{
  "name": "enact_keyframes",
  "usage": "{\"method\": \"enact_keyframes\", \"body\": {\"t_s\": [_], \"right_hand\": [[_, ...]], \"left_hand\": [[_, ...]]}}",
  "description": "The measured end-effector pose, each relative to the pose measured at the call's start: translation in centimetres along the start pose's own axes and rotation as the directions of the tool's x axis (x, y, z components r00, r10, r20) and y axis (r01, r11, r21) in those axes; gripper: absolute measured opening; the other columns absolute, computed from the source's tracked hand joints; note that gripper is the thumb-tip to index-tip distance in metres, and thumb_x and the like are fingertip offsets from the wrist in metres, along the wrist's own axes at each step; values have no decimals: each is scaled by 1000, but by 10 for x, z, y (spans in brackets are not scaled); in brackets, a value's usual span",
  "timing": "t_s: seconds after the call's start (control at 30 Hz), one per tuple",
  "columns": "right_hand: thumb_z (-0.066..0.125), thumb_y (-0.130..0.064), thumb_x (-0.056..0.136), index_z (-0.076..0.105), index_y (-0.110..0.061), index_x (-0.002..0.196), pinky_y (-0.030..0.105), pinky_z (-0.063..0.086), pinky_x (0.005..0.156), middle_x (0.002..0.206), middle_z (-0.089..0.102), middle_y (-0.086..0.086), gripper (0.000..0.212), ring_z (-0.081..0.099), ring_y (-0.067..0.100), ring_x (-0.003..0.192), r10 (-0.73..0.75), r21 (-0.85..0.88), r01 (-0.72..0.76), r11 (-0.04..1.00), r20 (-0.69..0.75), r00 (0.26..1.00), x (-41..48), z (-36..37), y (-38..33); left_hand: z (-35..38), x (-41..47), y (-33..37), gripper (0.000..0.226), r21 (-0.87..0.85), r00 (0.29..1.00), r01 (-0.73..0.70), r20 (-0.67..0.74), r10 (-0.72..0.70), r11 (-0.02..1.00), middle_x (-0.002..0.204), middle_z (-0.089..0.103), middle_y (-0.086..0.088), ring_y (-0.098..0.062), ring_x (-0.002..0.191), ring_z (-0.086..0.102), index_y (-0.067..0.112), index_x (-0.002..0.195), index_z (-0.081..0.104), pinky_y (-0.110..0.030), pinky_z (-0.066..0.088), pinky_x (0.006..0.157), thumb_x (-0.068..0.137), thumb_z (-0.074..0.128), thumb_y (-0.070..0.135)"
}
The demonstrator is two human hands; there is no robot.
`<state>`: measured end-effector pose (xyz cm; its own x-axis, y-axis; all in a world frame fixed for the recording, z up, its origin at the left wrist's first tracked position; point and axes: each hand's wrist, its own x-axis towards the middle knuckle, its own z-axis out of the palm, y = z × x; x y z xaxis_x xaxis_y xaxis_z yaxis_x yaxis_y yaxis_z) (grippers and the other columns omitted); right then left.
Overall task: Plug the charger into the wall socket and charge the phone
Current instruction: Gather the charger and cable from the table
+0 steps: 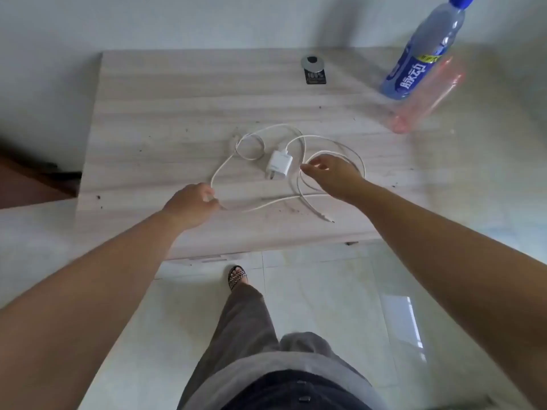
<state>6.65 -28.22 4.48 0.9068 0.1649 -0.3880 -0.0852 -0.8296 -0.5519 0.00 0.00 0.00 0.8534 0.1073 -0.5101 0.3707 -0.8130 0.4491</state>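
A white charger block (278,164) lies in the middle of the light wooden table (177,93), its prongs pointing toward me. Its long white cable (266,130) sprawls in tangled loops around it, with one plug end (327,218) near the table's front edge. My left hand (191,207) pinches the cable at its left bend. My right hand (333,174) rests on the loops to the right of the block, fingers curled around a strand. A small dark phone (315,76) lies at the table's back by a round cable hole. No wall socket is visible.
A blue drink bottle (423,51) stands at the table's back right, with a blurred pink transparent shape (426,96) in front of it. Behind the table is a white wall. Glossy floor tiles (340,291), my grey-trousered leg and a sandalled foot (236,276) are below.
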Motion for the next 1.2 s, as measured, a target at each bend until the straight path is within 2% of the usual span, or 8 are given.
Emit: {"method": "enact_keyframes", "body": {"t_s": [0.1,0.2,0.47,0.6,0.77,0.93,1.13,1.2], "right_hand": [[51,-54,84,53,-17,124,28,36,80,131,55,9,55,53,25,115,145,8,-145,989,-27,989,28,6,-6],[53,-55,82,46,-15,129,38,38,95,136,47,14,62,46,31,122,272,23,-271,962,-26,962,55,23,-14],[45,-70,76,30,-7,137,52,31,102,143,29,18,89,32,39,128,542,11,-542,840,-61,838,101,60,-30],[54,-67,72,38,-4,130,42,30,99,129,42,20,86,35,36,120,488,35,-489,872,-154,859,122,76,-45],[61,-65,68,25,-10,139,47,33,100,142,27,13,97,26,31,131,444,60,-442,895,-204,872,137,98,-70],[65,-67,62,21,-16,139,49,33,97,142,27,8,102,26,28,131,416,33,-420,907,-234,879,151,110,-87],[70,-37,68,24,-13,136,41,32,99,134,29,12,85,27,30,125,332,63,-327,943,-238,913,152,116,-84],[70,-37,69,23,-13,137,40,30,102,133,31,12,86,30,30,123,321,73,-313,947,-246,914,146,117,-78]], "left_hand": [[-20,35,-15,43,35,998,36,-54,-34,999,134,52,-19,-36,121,49,11,125,53,-40,42,97,85,56,26],[-41,73,-24,50,65,997,22,-75,-17,998,137,47,-23,-40,125,44,6,132,46,-44,39,100,85,55,22],[-61,123,-43,42,165,971,-174,-135,197,971,132,46,-20,-39,122,42,8,122,53,-49,40,97,81,61,16],[-51,123,-53,45,189,947,-229,-182,264,955,130,50,-24,-42,122,46,5,122,55,-50,41,97,80,62,16],[-38,118,-65,50,201,936,-286,-152,318,937,139,45,-27,-44,128,44,4,130,52,-53,39,100,83,53,21],[-34,119,-70,50,194,926,-312,-157,344,930,141,45,-26,-43,129,44,6,132,51,-54,40,99,87,44,27],[-33,121,-74,52,217,924,-324,-137,357,921,141,45,-26,-42,130,43,7,132,50,-53,39,99,86,42,29],[-33,122,-75,53,225,923,-330,-126,363,917,142,44,-26,-42,131,42,8,133,48,-53,39,99,86,42,30]]}}
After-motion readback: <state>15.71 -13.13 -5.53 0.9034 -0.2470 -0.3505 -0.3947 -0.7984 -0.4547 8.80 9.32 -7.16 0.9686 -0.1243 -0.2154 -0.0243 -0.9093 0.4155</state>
